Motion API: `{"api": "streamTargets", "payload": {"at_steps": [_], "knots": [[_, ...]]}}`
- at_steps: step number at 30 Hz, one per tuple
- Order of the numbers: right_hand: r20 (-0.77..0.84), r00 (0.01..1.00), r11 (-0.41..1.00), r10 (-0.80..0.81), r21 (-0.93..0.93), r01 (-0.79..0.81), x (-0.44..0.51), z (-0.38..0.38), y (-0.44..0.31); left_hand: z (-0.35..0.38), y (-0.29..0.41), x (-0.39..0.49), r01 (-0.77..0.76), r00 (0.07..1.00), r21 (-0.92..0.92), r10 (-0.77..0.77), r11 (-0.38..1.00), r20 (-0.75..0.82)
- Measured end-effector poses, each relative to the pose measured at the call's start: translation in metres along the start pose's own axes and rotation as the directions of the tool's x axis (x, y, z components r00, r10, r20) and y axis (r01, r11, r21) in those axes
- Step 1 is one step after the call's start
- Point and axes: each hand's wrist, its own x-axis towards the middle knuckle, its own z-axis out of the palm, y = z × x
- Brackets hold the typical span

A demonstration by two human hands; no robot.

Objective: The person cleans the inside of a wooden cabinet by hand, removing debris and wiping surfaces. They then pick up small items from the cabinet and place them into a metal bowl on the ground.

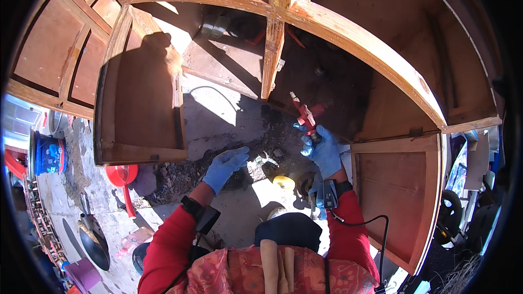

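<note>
My right hand (325,153), in a blue disposable glove, grips the dark lower end of a red valve-like fitting (305,116), perhaps a gas regulator. Its pale ribbed nozzle points up and away from me, in front of the wooden cabinet's lower opening. My left hand (226,167), gloved the same way, hovers over the littered floor with its fingers stretched out and holds nothing. Between and below the hands lies a yellow roll (284,182), possibly tape. The middle post (273,57) of the cabinet rises just beyond the fitting.
Cabinet doors hang open at left (147,102) and right (394,200). Glass jars (215,26) stand inside. Left on the concrete are a red plastic dipper (122,175), a wok (94,241) and a blue bucket (50,153). A black cable (386,232) loops beside my right arm.
</note>
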Motion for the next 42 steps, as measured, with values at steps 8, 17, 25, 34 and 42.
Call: {"api": "streamTargets", "payload": {"at_steps": [8, 17, 25, 34, 42], "knots": [[0.302, 0.945, 0.978, 0.123, 0.126, -0.168, 0.004, -0.001, 0.048, 0.039, 0.044, 0.051, 0.373, 0.855, -0.756, 0.117, 0.538, 0.505], [0.133, 0.991, 0.863, -0.014, -0.499, 0.079, 0.000, 0.055, 0.069, 0.034, 0.056, 0.006, -0.296, 0.907, -0.428, 0.392, 0.854, 0.153], [0.061, 0.998, 0.520, -0.003, -0.852, 0.054, 0.011, 0.075, 0.073, 0.031, 0.030, 0.021, -0.113, 0.981, -0.443, 0.171, 0.889, 0.093], [0.060, 0.946, 0.129, -0.319, -0.986, 0.106, 0.082, 0.048, -0.005, -0.014, -0.030, 0.024, 0.026, 0.985, -0.725, -0.142, 0.688, -0.098], [0.394, 0.475, -0.580, -0.787, -0.736, -0.349, 0.191, 0.058, -0.155, -0.038, -0.046, -0.008, 0.020, 0.997, -0.743, -0.070, 0.669, -0.036]]}}
